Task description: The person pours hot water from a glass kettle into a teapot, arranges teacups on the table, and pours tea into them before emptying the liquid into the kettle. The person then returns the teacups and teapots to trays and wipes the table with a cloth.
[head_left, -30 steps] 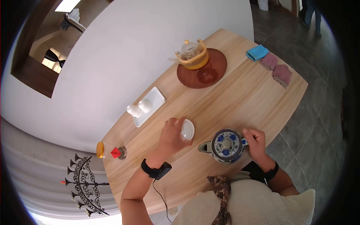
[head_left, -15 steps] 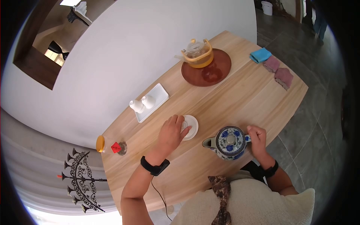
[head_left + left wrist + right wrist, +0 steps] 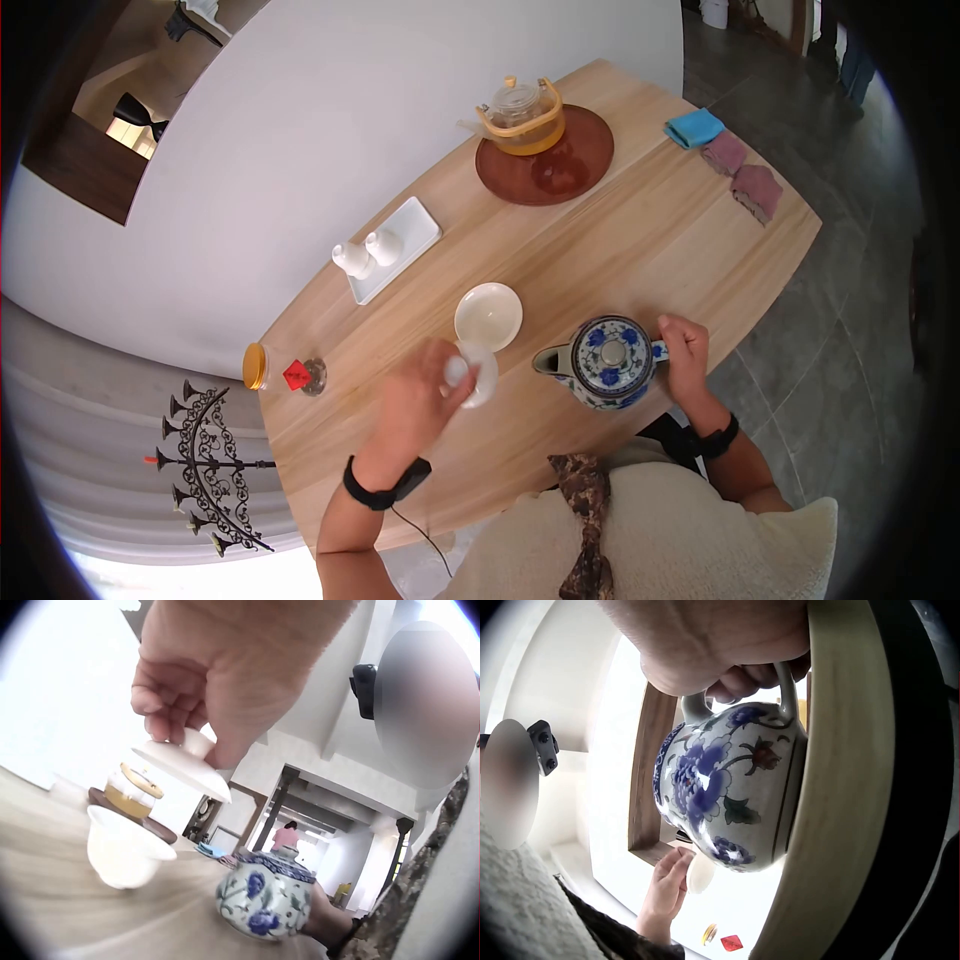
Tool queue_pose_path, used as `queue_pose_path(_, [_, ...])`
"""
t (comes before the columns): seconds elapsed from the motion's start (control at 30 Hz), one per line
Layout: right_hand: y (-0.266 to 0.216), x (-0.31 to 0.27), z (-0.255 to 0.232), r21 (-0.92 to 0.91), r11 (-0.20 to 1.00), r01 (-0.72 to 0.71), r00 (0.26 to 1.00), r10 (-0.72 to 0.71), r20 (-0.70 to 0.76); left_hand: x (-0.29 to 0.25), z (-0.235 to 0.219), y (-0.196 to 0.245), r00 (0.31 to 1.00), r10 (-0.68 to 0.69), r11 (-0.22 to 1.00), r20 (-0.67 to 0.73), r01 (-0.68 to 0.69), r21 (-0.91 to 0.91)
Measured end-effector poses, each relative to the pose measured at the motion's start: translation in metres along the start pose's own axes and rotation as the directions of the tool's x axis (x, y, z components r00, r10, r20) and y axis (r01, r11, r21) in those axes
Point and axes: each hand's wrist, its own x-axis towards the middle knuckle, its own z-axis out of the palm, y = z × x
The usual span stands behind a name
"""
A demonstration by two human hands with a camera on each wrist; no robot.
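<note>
My left hand pinches the knob of a white lid, held up off the table beside an uncovered white bowl. In the left wrist view the lid hangs tilted above and to the right of the bowl, apart from it. The fingers of my right hand are curled round the handle of a blue-and-white teapot, whose own lid is on. The right wrist view shows the teapot standing on the table, its handle gripped.
A glass teapot stands on a round brown tray at the back. A white tray bears two small white vessels. Folded cloths lie far right; a yellow-lidded jar and a red-tagged glass item stand left.
The white lid has come off the bowl in my left hand, which moved toward the body and left, uncovering the bowl. My right hand stays on the teapot handle.
</note>
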Motion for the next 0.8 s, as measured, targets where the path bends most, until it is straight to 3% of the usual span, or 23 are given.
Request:
queue_pose_path(0.03, [-0.001,0.000,0.000,0.007,1.000,0.001,1.000,-0.001,-0.004,-0.012,0.006,0.002,0.994,0.013,0.999,0.105,-0.018,0.041])
queue_pose_path(0.13, [-0.002,0.000,0.001,0.013,1.000,-0.001,1.000,0.001,-0.012,-0.041,0.029,0.007,0.980,0.071,0.997,0.184,-0.076,0.020])
queue_pose_path(0.47, [-0.002,0.003,-0.004,0.014,1.000,-0.028,1.000,0.028,0.003,-0.053,0.070,0.022,0.972,0.172,0.974,0.158,-0.193,0.123])
queue_pose_path(0.7, [-0.002,0.002,-0.005,0.014,0.999,-0.033,0.999,0.033,0.010,-0.048,0.060,0.023,0.965,0.123,0.984,0.233,-0.148,0.094])
queue_pose_path(0.8, [-0.003,0.003,-0.005,-0.006,0.999,-0.033,0.999,0.033,0.004,-0.023,0.029,0.000,0.996,0.025,0.994,0.089,-0.034,0.104])
